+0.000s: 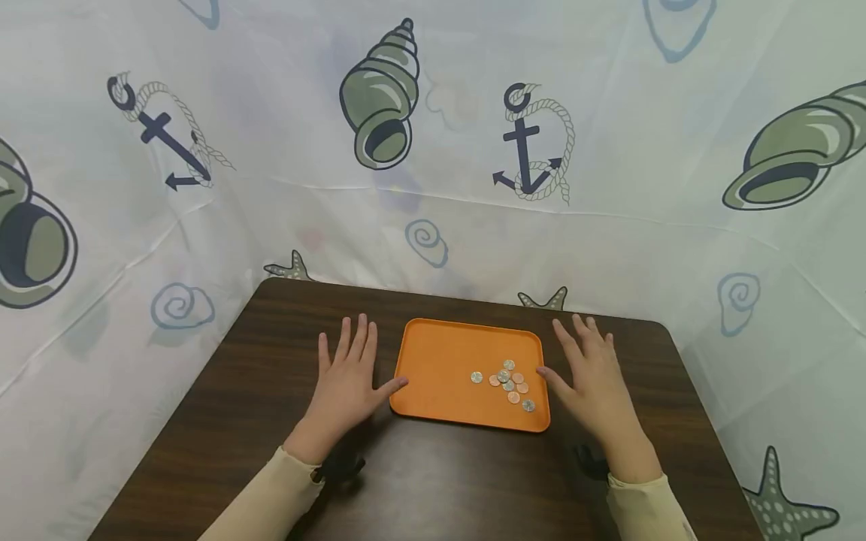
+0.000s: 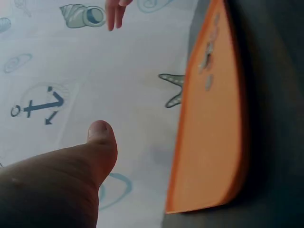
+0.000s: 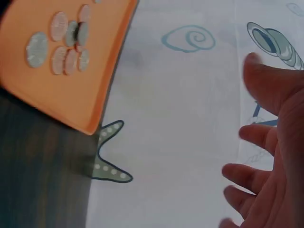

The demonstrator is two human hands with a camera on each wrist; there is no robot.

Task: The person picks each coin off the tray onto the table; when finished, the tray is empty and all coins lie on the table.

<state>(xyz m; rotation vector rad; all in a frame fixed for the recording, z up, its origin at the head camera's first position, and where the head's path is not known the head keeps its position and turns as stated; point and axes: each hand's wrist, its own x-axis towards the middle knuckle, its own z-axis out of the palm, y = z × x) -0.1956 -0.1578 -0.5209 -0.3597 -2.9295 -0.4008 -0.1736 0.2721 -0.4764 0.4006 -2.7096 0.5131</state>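
An orange tray lies flat on the dark wood table. Toward its right side several coins sit in a loose cluster, some silver and some copper, a few overlapping. One silver coin lies a little left of the rest. My left hand is beside the tray's left edge, fingers spread and straight, its thumb overlapping the rim in the head view. On the other side my right hand hovers by the right edge with fingers extended and apart. Both hands are empty.
The brown table extends around the tray on every side. Behind and beside it hangs a white cloth printed with shells, anchors and starfish. Dark straps show under both wrists.
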